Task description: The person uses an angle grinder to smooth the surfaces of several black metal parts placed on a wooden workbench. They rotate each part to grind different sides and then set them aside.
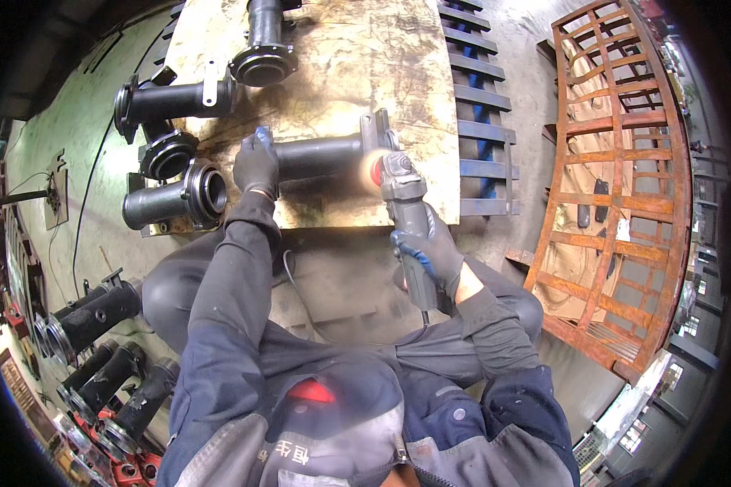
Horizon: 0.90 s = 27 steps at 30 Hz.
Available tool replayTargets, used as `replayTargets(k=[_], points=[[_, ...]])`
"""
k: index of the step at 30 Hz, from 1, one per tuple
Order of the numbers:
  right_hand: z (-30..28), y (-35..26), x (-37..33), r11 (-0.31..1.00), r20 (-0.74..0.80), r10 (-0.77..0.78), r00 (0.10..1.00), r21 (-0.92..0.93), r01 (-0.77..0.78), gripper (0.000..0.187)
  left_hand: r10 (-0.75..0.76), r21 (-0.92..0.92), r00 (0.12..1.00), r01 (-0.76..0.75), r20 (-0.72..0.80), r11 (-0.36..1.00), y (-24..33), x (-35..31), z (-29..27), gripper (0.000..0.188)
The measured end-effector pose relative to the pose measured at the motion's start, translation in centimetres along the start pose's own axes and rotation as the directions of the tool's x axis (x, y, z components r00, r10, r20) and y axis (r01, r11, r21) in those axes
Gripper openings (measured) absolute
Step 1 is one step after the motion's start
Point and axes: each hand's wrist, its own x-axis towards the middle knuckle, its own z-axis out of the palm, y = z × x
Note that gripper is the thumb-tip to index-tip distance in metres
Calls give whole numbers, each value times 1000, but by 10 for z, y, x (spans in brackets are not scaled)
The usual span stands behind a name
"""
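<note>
From my remote place I look at a black tube (321,156) that lies across the desk (402,69), a little above the centre of the frame, with its wide flange to the right. My left hand (257,160), in a dark glove with blue fingertips, is on the left end of this tube; its fingers are bent over the end and clasp it. My right hand (432,250), gloved in the same way, is right of the frame's centre and has its fingers wrapped around the body of a grey angle grinder (404,191). The grinder's head points up, and its reddish disc (374,170) is blurred beside the flange; I cannot tell if the two are touching. A cable (300,296) curves between the person's legs. At the upper left of the frame, a tube with a flat metal strip on it (175,101) and a shorter tube with an open ring end (166,200) rest on the desk. A rusty metal rack (586,127) stands at the right, and more black tubes (99,318) are at the lower left.
</note>
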Motion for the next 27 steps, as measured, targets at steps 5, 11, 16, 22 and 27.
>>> replayTargets(k=[5,11,16,22,27], points=[[0,-7,8,998,-49,37,998,43,-35,60,-10,-52,1000,10,-4,999,-1,-6,-2,57],[-1,-2,-12,995,-28,82,996,64,-80,63,-55,-116,998,52,-19,992,0,-11,0,50],[4,-20,12,1000,-31,-2,1000,-23,1,63,-73,-87,997,70,-36,994,-3,-18,-1,51],[10,-34,36,998,-38,-65,997,-9,64,57,-47,-127,997,39,-66,991,-12,-18,8,51],[17,-32,37,996,-82,-45,996,73,51,57,6,-71,996,-12,-87,997,-18,-17,11,46]])
